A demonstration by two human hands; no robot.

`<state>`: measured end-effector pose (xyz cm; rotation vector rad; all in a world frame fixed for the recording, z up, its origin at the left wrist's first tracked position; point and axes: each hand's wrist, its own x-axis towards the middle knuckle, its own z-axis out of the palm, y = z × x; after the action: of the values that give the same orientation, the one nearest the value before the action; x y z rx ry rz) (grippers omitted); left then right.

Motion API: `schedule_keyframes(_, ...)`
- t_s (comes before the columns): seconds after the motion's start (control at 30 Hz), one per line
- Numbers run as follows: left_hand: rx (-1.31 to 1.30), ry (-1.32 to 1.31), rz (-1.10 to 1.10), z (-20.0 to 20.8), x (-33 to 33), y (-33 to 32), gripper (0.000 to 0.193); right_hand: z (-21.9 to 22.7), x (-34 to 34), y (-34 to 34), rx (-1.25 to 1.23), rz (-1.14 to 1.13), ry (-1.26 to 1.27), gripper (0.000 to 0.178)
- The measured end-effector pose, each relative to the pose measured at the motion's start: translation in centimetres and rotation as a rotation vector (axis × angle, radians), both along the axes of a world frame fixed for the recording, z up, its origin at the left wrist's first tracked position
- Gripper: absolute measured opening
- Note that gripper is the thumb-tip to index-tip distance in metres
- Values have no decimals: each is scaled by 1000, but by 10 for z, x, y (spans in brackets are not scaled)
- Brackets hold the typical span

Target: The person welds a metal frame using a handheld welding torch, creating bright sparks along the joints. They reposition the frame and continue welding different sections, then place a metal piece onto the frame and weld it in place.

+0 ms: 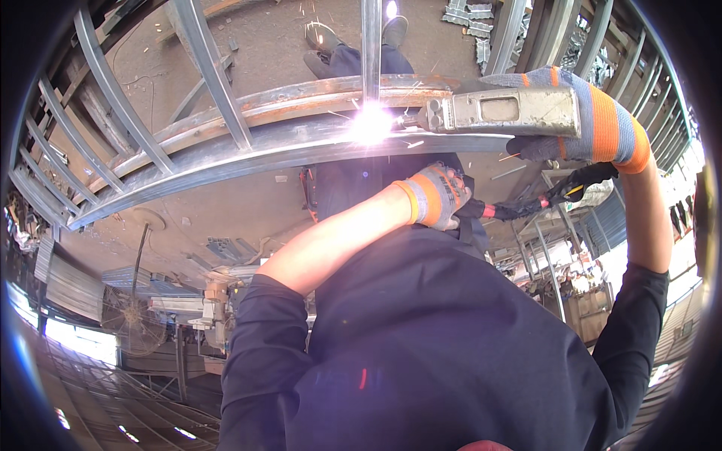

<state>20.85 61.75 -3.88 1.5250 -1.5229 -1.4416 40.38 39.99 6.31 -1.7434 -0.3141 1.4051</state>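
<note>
We judge that the work is in the middle of one joint; at 12 o'clock from the centre of our view, a white glare burns where the middle bar meets the rail; so this joint seems to us started and not finished, and the light hides the seam itself. The torch lies at 1 to 2 o'clock, its nose pointing to 9 o'clock, just beside the glare; our right hand, in its glove, is closed around it. Our left hand is nearer to the centre, toward 2 o'clock; its fingers are curled, next to the cable, but we cannot tell if they grip it.

Toward 10 and 11 o'clock, the side bars already reach the rail in a row; their places look set, yet whether each one is welded we cannot tell; what is left there we therefore cannot count.

Along the upper side of the rail runs a rusty beam; the middle bar crosses it on the way to the glare; this beam, we think, narrows the access from 12 o'clock. The cable goes out toward 3 o'clock, below the torch, and it could catch on our right arm. A pair of shoes is at 12 o'clock, near some flying sparks; cut metal pieces lie at 1 o'clock; a standing fan is at 8 o'clock, well apart from the joint.
</note>
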Motion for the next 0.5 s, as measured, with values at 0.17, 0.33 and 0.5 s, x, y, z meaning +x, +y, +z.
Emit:
schedule_keyframes(0.17,-18,-12,28,1,1,0,66,2,0,2,-37,-36,7,56)
schedule_keyframes(0.33,10,24,-13,2,5,-4,65,6,-3,-2,-19,-17,-115,54)
schedule_keyframes(0.5,36,25,-6,6,10,-12,60,7,-6,-24,-97,-74,-15,53)
